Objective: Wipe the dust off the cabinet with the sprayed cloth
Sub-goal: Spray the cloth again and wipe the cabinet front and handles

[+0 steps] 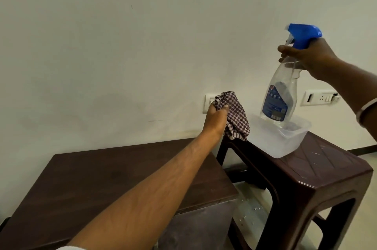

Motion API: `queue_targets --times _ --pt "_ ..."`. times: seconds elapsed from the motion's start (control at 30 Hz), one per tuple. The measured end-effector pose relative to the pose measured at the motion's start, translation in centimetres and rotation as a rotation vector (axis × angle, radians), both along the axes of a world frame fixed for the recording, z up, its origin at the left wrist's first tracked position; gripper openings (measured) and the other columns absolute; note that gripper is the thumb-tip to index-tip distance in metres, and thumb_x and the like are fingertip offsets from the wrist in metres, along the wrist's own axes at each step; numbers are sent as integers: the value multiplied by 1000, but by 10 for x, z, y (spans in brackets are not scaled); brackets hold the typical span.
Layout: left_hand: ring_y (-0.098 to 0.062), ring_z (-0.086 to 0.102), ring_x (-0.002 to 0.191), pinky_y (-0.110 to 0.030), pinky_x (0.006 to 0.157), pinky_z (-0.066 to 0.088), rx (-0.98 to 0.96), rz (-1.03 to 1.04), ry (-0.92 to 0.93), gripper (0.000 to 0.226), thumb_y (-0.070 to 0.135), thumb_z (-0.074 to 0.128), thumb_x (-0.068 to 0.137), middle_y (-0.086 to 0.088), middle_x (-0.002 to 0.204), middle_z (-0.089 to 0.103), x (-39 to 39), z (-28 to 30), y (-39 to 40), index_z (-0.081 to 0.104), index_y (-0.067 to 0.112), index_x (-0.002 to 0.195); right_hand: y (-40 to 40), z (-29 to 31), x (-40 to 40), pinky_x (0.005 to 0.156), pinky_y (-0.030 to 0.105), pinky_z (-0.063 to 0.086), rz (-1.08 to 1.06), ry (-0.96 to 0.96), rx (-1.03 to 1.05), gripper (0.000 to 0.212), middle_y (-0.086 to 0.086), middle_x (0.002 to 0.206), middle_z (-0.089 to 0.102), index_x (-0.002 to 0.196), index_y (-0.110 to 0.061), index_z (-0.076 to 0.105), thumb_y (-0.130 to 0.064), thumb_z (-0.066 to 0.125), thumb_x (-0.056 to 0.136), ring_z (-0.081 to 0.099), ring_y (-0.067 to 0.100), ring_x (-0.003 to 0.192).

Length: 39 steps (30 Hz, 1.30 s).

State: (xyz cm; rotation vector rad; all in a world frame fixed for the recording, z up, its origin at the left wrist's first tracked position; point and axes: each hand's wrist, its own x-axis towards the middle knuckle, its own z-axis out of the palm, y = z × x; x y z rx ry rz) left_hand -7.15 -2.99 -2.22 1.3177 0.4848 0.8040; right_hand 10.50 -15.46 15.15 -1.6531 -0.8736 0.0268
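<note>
My left hand (216, 119) is stretched forward and grips a bunched brown-and-white checked cloth (236, 116), held in the air above the gap between cabinet and stool. My right hand (310, 59) holds a clear spray bottle (279, 94) with a blue trigger head by its neck, nozzle pointing left toward the cloth. The bottle's base hangs just above a clear plastic tub (289, 141). The dark brown cabinet (114, 184) lies below my left forearm, its flat top showing.
A dark brown plastic stool (318, 176) stands right of the cabinet and carries the tub. A pale wall lies behind, with a switch plate (209, 103) behind the cloth and a socket panel (320, 97) to the right. Small white specks lie on the floor between cabinet and stool.
</note>
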Motion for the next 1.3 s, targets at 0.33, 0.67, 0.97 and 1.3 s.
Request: queue_targets --times 0.33,0.67,0.97,1.3 --pt "-19 58 112 -41 102 46 -17 -13 -8 21 21 47 97 -1 120 61 -10 -17 4 52 24 118 -1 -50 17 91 43 53 -41 19 -74 53 18 105 67 123 -2 53 -28 75 81 66 28 100" --pt "-18 58 112 -41 103 44 -3 -37 22 17 24 48 98 1 120 62 -22 -22 4 51 27 114 -8 -80 20 63 25 43 -100 27 -67 43 7 84 52 110 -6 52 -30 75 82 50 21 81" --pt "-16 59 110 -36 101 46 12 -44 -11 21 23 50 98 1 121 62 -41 -17 -3 52 25 120 -21 -90 0 116 51 21 -459 125 -100 127 16 159 6 153 -9 -4 -60 77 69 13 36 146" --pt "-18 58 116 -43 106 43 62 4 -18 32 26 57 96 -1 124 62 -79 -24 -4 51 20 127 -1 -143 -104 109 25 14 -579 -384 187 58 17 143 30 140 -7 32 -28 56 91 29 29 132"
